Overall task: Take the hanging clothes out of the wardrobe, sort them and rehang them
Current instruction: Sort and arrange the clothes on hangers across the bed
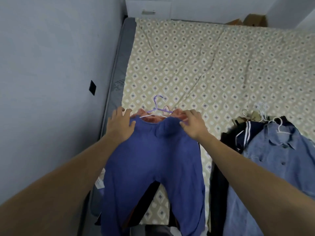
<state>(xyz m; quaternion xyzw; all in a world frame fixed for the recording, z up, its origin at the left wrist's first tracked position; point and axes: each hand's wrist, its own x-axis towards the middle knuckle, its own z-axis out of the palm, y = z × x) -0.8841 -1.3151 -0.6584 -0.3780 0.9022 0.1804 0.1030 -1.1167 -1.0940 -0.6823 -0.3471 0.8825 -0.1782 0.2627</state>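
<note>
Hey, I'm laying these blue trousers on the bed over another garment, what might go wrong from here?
The blue trousers lie over a pink garment and purple hanger, so hangers may tangle when lifted. The trouser legs hang past the bed edge and might drag the pile off. The right hand pinches only the waistband, so it may slip.

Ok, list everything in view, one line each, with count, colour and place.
blue trousers: one, blue, spread on the bed's near left, waistband away from the viewer
purple hanger: one, purple, at the waistband
pink garment: one, pink, under the trousers' waistband
denim shirt: one, light blue, on a white hanger, bed's right
dark clothes pile: several, black and navy, beside the shirt
bedsheet: one, beige, patterned
cardboard box: one, brown, far right corner
left hand: flat on the waistband
right hand: fingers pinching the waistband
</note>
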